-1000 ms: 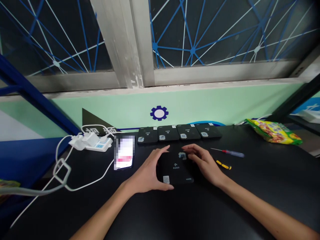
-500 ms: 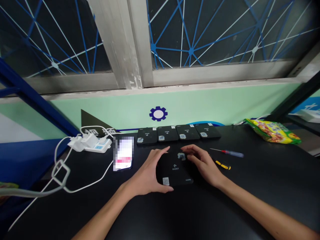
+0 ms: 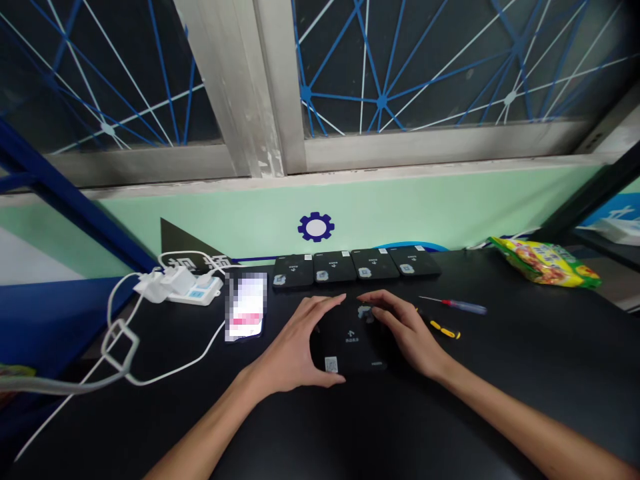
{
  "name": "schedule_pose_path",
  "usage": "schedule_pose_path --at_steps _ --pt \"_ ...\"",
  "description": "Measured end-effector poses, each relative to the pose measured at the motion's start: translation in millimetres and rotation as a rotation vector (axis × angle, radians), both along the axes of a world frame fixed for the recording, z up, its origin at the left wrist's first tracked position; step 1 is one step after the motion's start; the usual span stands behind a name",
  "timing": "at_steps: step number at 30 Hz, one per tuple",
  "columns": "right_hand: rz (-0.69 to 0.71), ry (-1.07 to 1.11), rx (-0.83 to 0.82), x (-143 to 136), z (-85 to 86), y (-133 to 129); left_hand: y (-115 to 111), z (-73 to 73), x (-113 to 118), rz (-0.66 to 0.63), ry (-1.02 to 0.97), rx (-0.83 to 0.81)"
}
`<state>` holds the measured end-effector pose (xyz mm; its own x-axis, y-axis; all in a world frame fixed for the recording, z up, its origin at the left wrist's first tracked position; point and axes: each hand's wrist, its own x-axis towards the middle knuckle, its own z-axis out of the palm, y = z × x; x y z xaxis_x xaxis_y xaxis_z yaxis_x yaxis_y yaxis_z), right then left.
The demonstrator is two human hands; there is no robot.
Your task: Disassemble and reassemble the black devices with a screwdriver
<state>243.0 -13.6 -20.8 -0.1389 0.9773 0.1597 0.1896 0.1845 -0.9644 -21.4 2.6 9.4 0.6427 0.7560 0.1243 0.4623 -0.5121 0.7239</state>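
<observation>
A flat black set-top box [image 3: 353, 350] with white lettering, a square code label and a torn-looking silvery sticker is between my hands on the black table. My left hand [image 3: 303, 347] spans its left side, with the thumb by the near edge and the fingers by the far edge. My right hand [image 3: 407, 330] is curled at the far right corner, its fingers by the silvery sticker and far edge. Right of that hand lies a yellow-and-black tool [image 3: 444, 329], partly hidden by it. A screwdriver [image 3: 463, 306] with a clear blue and red handle lies farther back.
Several similar black boxes [image 3: 333, 268] stand in a row along the wall. To the left are a lit phone [image 3: 247, 307] and a white power strip [image 3: 200, 293] with plugs and loose white cables [image 3: 170, 381]. A yellow-green snack bag [image 3: 545, 263] lies at the back right.
The box has turned slightly between my hands, and its near edge looks a little more level. My right fingers have shifted slightly left along the far edge.
</observation>
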Motion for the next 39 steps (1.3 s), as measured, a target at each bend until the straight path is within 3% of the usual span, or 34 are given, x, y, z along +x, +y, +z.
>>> schedule_pose_path --at_steps 17,20,24,29,35,39 --pt "0.088 -0.01 0.014 -6 -3.7 -5 -9 -3.7 6 -0.033 0.012 0.03" --pt "-0.056 -0.201 0.155 0 -3.0 -3 -9 -6.0 6 -0.013 0.014 0.037" --pt "-0.359 -0.697 0.403 15 -4.9 5 -9 -7.4 6 -0.008 0.019 0.029" --pt "-0.512 -1.227 0.394 25 -10.0 11 -9 -7.9 5 -0.005 0.039 0.016" --pt "-0.509 -1.394 0.349 30 -18.3 12 -9 -5.7 5 0.001 0.049 0.004" --pt "-0.503 -1.269 0.341 28 -15.7 13 -11 -3.9 6 0.016 0.049 0.006"
